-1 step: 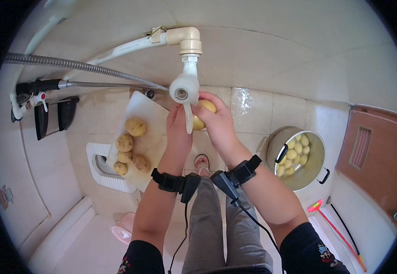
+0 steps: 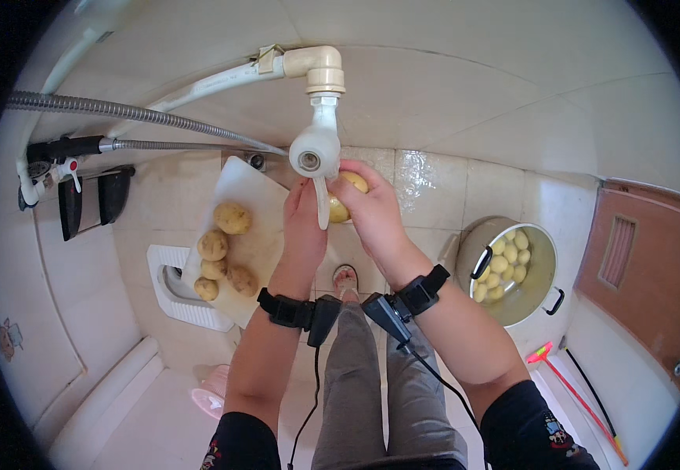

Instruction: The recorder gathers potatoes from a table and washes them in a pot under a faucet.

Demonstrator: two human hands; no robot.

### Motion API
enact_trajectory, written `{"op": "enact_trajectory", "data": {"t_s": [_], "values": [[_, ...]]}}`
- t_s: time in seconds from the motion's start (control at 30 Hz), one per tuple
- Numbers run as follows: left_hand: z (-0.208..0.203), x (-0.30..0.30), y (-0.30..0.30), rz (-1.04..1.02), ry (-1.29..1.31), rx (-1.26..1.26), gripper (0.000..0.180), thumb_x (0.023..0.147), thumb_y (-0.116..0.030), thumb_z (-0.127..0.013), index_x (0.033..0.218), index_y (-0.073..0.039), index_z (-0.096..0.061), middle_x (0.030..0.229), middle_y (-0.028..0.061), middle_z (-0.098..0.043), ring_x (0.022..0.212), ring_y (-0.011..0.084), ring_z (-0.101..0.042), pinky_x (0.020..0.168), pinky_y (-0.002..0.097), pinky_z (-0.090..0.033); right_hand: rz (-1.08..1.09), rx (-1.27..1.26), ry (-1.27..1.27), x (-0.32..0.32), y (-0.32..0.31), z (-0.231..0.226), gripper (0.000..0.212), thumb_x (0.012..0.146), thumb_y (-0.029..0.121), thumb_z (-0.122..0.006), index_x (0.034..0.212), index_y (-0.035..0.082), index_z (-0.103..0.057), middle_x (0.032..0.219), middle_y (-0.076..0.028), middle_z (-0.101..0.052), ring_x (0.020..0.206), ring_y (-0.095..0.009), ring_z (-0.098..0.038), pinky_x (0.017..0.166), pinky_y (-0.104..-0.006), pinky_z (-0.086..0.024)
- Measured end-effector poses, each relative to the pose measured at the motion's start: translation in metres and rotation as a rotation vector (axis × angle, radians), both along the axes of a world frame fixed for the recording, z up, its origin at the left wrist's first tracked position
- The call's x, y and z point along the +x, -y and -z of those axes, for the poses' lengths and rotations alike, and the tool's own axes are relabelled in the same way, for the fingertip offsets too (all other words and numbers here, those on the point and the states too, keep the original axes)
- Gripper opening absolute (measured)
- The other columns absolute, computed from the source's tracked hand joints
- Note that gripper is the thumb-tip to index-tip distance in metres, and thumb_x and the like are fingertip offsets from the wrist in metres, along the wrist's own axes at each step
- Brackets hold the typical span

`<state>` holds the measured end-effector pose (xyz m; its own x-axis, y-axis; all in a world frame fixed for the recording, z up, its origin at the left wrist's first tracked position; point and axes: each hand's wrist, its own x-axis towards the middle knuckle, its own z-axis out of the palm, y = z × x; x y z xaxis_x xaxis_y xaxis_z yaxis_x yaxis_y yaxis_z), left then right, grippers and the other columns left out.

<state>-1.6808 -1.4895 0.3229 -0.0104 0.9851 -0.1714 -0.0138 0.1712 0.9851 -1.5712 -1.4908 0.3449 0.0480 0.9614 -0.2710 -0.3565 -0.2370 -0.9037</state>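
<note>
Head view: the right hand (image 2: 373,207) has its fingers (image 2: 362,167) curled around a yellow potato (image 2: 339,211) below the white tap (image 2: 314,149); the left hand (image 2: 304,223) sits alongside, its grip hidden, so I cannot tell. Wet, smooth skin could let the potato slip.

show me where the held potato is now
In the head view, upper middle, the potato is in the right hand, right of the white tap lever.

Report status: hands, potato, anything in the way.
Right hand holds yellow potato. Left hand alongside, contact hidden. Tap partly blocks the view.
</note>
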Motion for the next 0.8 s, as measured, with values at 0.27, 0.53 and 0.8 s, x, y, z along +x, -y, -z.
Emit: {"op": "enact_trajectory", "data": {"t_s": [0.27, 0.53, 0.8], "values": [[-0.024, 0.011, 0.007, 0.076, 0.160, 0.144, 0.039, 0.084, -0.013, -0.068, 0.117, -0.001, -0.053, 0.107, 0.0050, -0.058, 0.099, 0.0105, -0.055, 0.083, 0.0260, -0.046, 0.083, -0.338, -0.473, 0.011, -0.013, -0.009, 0.033, 0.097, 0.017, -0.045, 0.122, -0.004, -0.052, 0.111, -0.011, -0.061, 0.103, -0.017, -0.058, 0.087, -0.0295, -0.047], [-0.026, 0.009, -0.006, -0.028, 0.345, -0.225, 0.031, 0.094, -0.017, -0.051, 0.118, 0.001, -0.055, 0.114, 0.0099, -0.060, 0.108, 0.0165, -0.055, 0.096, 0.0287, -0.043, 0.090, 0.150, -0.046, 0.005, -0.006, 0.009, 0.048, 0.101, 0.022, -0.041, 0.141, -0.003, -0.033, 0.118, -0.014, -0.059, 0.107, -0.019, -0.056, 0.092, -0.0303, -0.045], [-0.013, 0.003, 0.002, -0.049, -0.378, 0.325, 0.025, 0.096, -0.015, -0.048, 0.111, 0.004, -0.053, 0.099, 0.0094, -0.063, 0.090, 0.0171, -0.062, 0.078, 0.0283, -0.046, -0.262, -0.511, -0.200, 0.017, -0.020, -0.014, 0.043, 0.091, 0.035, -0.057, 0.114, 0.000, -0.054, 0.106, -0.014, -0.063, 0.086, -0.022, -0.064, 0.079, -0.0315, -0.051]]}}
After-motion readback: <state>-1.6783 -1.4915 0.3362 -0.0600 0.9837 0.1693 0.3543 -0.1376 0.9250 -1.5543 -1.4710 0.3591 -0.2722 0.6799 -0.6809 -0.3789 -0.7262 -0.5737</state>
